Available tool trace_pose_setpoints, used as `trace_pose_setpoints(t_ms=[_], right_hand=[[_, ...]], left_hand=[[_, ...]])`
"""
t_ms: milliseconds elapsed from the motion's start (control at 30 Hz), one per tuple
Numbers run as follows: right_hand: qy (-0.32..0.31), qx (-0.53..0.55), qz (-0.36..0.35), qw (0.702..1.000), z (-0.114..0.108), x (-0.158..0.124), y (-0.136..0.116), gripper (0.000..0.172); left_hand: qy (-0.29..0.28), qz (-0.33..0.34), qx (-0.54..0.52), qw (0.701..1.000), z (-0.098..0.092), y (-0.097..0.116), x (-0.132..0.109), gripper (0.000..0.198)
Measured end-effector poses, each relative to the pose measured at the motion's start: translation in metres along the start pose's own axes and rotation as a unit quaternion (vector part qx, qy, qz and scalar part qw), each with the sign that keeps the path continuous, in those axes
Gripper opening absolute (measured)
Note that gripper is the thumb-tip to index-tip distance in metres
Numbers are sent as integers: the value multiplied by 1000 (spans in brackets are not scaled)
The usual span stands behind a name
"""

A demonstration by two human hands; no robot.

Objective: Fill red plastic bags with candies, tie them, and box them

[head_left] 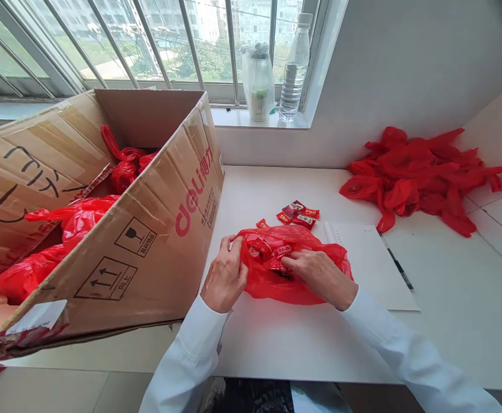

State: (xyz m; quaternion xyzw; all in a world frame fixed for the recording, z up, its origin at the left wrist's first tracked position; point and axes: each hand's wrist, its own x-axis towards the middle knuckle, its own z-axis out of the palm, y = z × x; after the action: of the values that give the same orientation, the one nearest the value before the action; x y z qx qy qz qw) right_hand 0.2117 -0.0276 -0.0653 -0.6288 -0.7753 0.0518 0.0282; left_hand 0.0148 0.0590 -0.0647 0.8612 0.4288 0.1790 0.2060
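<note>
A thin red plastic bag (259, 287) lies spread open on the white table, with several small red wrapped packets (260, 248) inside it. My left hand (225, 276) pinches the bag's left rim between thumb and fingers. From the right, my right hand (319, 274) reaches into the bag's mouth. Its fingers are closed together among the packets, and what they grip, if anything, is hidden. Just beyond the bag, more loose red packets (298, 213) sit in a small pile on the table.
A big cardboard box (160, 258) holding knotted red bags (91, 221) stands at the left. A heap of red bags (414, 178) lies at the back right. Beside my right arm are white paper (371, 264) and a black pen (397, 264). A water bottle (294, 74) stands on the windowsill.
</note>
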Motion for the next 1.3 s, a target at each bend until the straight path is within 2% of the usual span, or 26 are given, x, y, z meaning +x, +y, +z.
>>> trace_pose_setpoints(t_ms=[133,200,300,400,633,900,1100,1300], right_hand=[[-21,37,-69,997,-4,-12,7,23],[-12,72,-76,994,-5,-21,15,24],[32,84,-2,996,-5,-34,31,24],[34,23,74,996,-3,-40,42,20],[27,-1,129,991,12,-33,32,18],[28,78,174,981,23,-33,31,3],[44,170,175,969,23,-34,29,10],[50,200,147,967,30,-31,26,15]], left_hand=[[-11,18,-34,999,-4,3,1,60],[-24,30,-56,998,-5,5,0,62],[-37,44,-87,995,-3,9,-2,63],[-42,56,-113,991,2,15,-3,62],[-57,57,-132,988,9,17,-7,65],[-61,56,-131,988,12,17,-12,59],[-39,59,-125,990,12,11,-15,60],[-23,80,-114,990,15,4,-22,68]])
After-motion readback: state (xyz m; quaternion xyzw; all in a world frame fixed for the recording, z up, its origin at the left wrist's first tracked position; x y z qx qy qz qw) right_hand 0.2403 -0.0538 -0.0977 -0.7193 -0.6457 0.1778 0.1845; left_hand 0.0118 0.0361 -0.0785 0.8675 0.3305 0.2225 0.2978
